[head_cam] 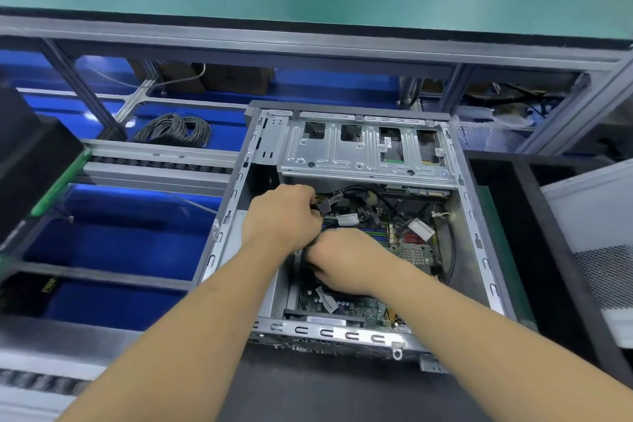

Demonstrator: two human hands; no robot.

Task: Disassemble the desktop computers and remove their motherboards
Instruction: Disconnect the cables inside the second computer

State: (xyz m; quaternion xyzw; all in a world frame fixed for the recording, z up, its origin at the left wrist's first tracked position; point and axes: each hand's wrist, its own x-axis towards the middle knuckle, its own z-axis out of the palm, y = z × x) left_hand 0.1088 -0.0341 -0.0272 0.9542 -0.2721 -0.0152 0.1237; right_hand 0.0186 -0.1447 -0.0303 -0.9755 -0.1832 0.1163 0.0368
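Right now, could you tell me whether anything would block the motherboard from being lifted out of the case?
Yes. Cables run across the motherboard, both hands, left hand and right hand, work among them, and the drive cage overhangs the far end.

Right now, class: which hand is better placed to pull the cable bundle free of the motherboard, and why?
Probably the left hand: it already grips the cable bundle above the motherboard. The right hand is lower, gripping something dark.

Both hands, left (281, 216) and right (342, 259), gripping cables (327, 205) inside open computer case (479, 233), over motherboard (411, 250).
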